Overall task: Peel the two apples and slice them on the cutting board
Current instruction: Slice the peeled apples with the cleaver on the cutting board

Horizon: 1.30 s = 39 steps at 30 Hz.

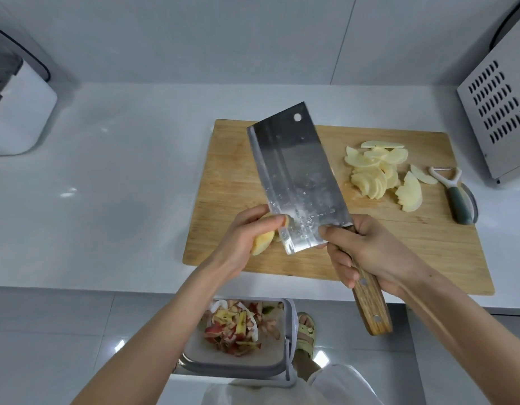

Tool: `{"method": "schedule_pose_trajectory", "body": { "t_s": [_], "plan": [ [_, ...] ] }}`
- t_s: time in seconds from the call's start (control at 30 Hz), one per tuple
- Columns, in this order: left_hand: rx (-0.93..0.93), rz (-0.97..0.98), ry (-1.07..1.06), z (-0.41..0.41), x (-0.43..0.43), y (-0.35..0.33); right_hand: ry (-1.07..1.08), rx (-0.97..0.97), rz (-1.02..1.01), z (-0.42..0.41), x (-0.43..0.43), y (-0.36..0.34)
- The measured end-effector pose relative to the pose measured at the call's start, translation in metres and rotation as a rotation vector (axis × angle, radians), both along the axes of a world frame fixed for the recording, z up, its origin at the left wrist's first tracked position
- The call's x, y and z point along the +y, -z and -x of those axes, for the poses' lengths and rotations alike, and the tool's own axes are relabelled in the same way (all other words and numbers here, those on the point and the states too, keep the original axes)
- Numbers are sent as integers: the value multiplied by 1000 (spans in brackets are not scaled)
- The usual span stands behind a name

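The white worktop (121, 171) carries a wooden cutting board (229, 176) right of centre, near its front edge. A white appliance (19, 112) stands far left, a vented metal appliance (498, 112) far right.

No readable text anywhere.

Searched the cleaver (296, 176) blade, the cutting board (223, 176), the peeler (454, 197), the vented appliance (498, 112) at the right and the white appliance (19, 106) at the left; found no lettering, brand mark, label, number or sign legible on any of them.
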State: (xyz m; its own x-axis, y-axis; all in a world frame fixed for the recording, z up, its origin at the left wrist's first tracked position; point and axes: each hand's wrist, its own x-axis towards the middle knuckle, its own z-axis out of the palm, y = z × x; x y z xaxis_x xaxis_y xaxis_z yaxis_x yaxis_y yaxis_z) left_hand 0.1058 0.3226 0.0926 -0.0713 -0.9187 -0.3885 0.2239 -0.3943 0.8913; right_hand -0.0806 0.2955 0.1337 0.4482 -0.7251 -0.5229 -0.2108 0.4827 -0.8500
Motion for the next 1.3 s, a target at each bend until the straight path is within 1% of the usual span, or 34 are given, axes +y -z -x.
{"method": "schedule_pose_trajectory", "body": {
  "t_s": [0.03, 0.2, 0.37, 0.47, 0.57, 0.67, 0.73, 0.77, 0.83, 0.87, 0.9, 0.93, 1.0, 1.03, 1.1, 1.17, 1.3],
  "plan": [
    [-3, 9, 22, 1, 0, 0, -18, -2, 2, -1, 0, 0],
    [26, -17, -34, 2, 0, 1, -39, 10, 10, -3, 3, -1],
    [67, -34, -13, 1, -2, 2, -64, 52, 62, -1, 0, -4],
    [99, -45, 33, 0, -3, -1, -113, 83, 70, 2, -4, -8],
    [80, -62, 73, -1, -3, -2, -154, 112, 71, 6, -7, -16],
    [104, -66, 47, -8, -3, 2, -114, 132, 81, 11, -15, -27],
    [181, -77, -11, -13, -4, 8, -51, 129, 109, 12, -20, -30],
    [247, -90, -26, -13, -4, 11, -24, 127, 131, 11, -20, -31],
    [405, -107, -10, -12, -4, 13, -14, 164, 227, 7, -15, -32],
    [465, -96, 2, -11, -5, 14, -34, 205, 311, 5, -10, -30],
    [489, -78, 4, -10, -5, 16, -60, 255, 414, 3, -3, -27],
    [474, -60, -5, -10, -6, 17, -75, 298, 526, 1, 4, -22],
    [369, -46, -42, -10, -7, 19, -79, 394, 784, -1, 15, -8],
    [305, -39, -66, -9, -7, 18, -117, 456, 921, -2, 19, -3],
    [207, -22, -98, -7, -7, 16, -246, 574, 1130, -4, 24, 4],
    [141, -14, -108, -5, -5, 15, -294, 665, 1280, -4, 26, 14],
    [-20, -35, -156, -2, -1, 17, -235, 723, 1454, -4, 30, 23]
  ]
}}
